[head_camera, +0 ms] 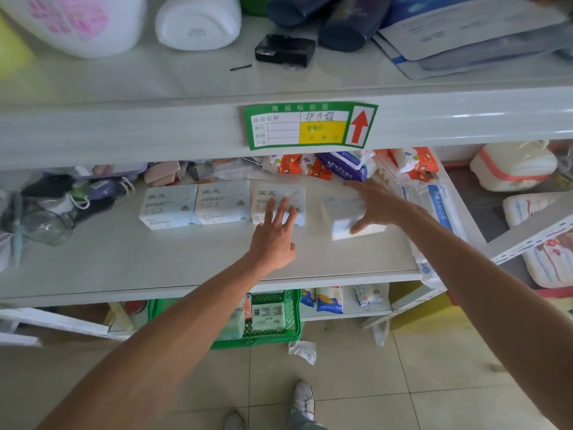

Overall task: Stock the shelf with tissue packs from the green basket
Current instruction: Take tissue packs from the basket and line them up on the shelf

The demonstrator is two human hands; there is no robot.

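Head view looks down on the middle shelf (186, 259), where three tissue packs sit in a row. The left hand (276, 234) lies flat, fingers (283, 212) spread, on the third tissue pack (279, 197). Just right of that pack, apart from it, the fourth tissue pack (353, 221) lies skewed, its long axis angled to the row; the right hand (376, 203) clasps it. Closing the gap means sliding it leftward. Below the shelf, the green basket (266, 324) holds more packs.
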